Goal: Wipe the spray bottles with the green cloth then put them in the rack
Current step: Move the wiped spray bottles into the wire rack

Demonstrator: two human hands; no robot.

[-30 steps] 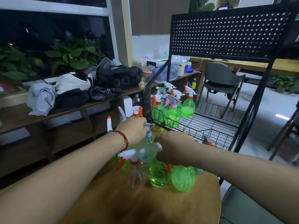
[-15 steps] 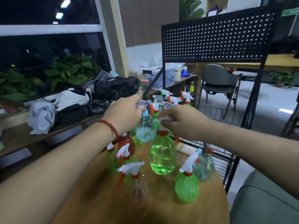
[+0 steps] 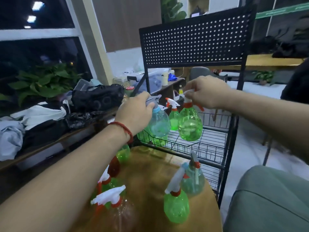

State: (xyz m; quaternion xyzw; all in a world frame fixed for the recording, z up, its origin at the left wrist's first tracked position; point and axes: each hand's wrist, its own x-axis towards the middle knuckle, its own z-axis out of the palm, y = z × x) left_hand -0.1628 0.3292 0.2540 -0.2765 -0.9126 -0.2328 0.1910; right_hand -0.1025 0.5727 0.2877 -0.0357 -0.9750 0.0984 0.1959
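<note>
Up front, both hands are raised over the wire shelf of the black rack (image 3: 194, 36), each carrying a spray bottle by its head. The left hand (image 3: 135, 114) has its fingers curled round the grey-white sprayer of a pale blue bottle (image 3: 159, 126), which hangs just below and to the right of its knuckles. The right hand (image 3: 207, 92) grips the white sprayer of a bright green bottle (image 3: 189, 126). Its body hangs under the hand and its orange trigger pokes out beneath the palm. The two hanging bottles sit close side by side between the hands; I cannot tell whether they touch.

Behind the gap between them, a racked green bottle (image 3: 173, 118) with a white and orange head stands on the shelf. A red string bracelet (image 3: 124, 131) circles the left wrist.

Below both forearms lies a round wooden table (image 3: 150, 178). Under the left forearm stand a dark red bottle (image 3: 113, 166) and, nearer the person, a clear bottle (image 3: 120, 213) with a white head. Below the right hand, on the table's near side, a small green bottle (image 3: 176, 206) stands just beside a teal bottle (image 3: 193, 181).
</note>
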